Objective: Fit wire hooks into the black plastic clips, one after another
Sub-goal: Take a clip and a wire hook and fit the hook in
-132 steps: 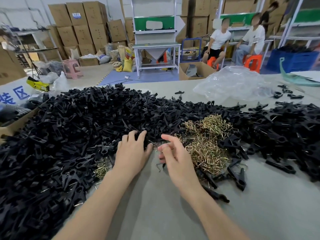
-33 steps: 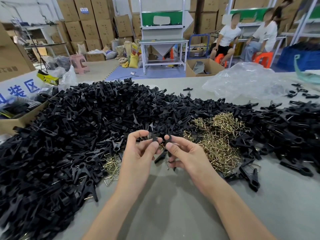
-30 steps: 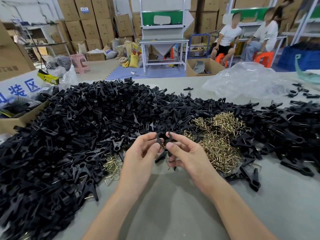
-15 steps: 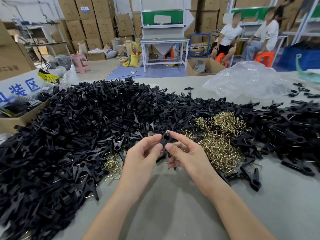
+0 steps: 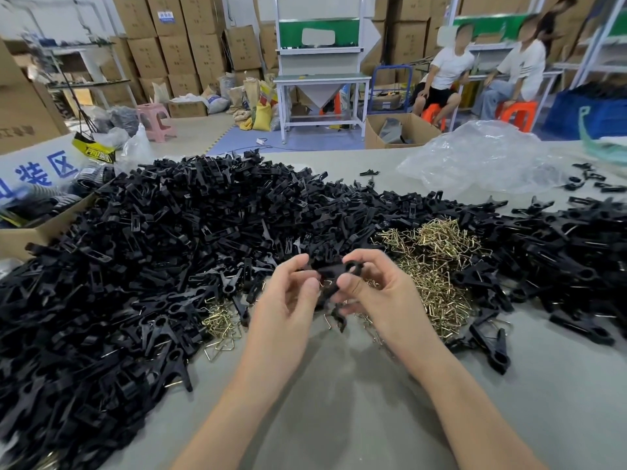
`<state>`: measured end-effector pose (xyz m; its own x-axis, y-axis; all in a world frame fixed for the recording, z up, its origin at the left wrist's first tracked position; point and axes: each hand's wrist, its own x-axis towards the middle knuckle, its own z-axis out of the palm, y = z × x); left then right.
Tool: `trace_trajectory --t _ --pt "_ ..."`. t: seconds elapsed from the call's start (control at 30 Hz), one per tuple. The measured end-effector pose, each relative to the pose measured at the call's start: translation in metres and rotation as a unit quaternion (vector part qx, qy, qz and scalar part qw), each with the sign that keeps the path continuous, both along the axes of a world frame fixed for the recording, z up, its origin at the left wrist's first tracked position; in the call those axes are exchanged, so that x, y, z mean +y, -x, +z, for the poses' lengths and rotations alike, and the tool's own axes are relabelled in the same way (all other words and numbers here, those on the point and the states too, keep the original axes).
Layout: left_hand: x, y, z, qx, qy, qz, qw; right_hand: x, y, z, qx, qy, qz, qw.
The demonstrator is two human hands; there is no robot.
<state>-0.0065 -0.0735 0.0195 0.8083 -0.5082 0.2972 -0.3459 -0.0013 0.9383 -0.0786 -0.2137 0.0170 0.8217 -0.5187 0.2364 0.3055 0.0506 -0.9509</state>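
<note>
- We hold one black clip (image 5: pixel 334 273) up in the air between our two hands, just above the table (image 5: pixel 339 412).
- Our left hand (image 5: pixel 288 300) pinches one end of it with curled fingers and thumb.
- Our right hand (image 5: pixel 383 293) grips the other end, its thumb pressed on the front.
- We cannot tell if a hook is in this clip.
- The gold wire hooks (image 5: pixel 437 266) lie in a pile just right of our hands.
- A big heap of clips (image 5: pixel 152 266) covers the table to the left and behind.
- A clear bag (image 5: pixel 481 157) lies far back on the right.
</note>
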Motion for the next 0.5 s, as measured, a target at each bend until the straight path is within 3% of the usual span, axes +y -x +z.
trace_trajectory --t 0.1,0.23,0.33,0.5 --pt "-0.005 0.009 -0.017 -0.15 -0.12 -0.016 0.981 -0.013 0.005 0.005 -0.032 -0.041 -0.075 0.996" --pt "-0.025 0.015 -0.03 -0.338 -0.297 -0.021 0.893 -0.021 0.008 0.01 -0.086 -0.153 -0.134 0.975" --pt "-0.04 0.01 -0.027 -0.367 -0.348 -0.006 0.863 -0.022 0.009 0.01 -0.099 -0.178 -0.132 0.97" --pt "-0.046 0.01 -0.024 -0.37 -0.34 0.025 0.864 -0.02 0.008 0.012 -0.086 -0.178 -0.127 0.972"
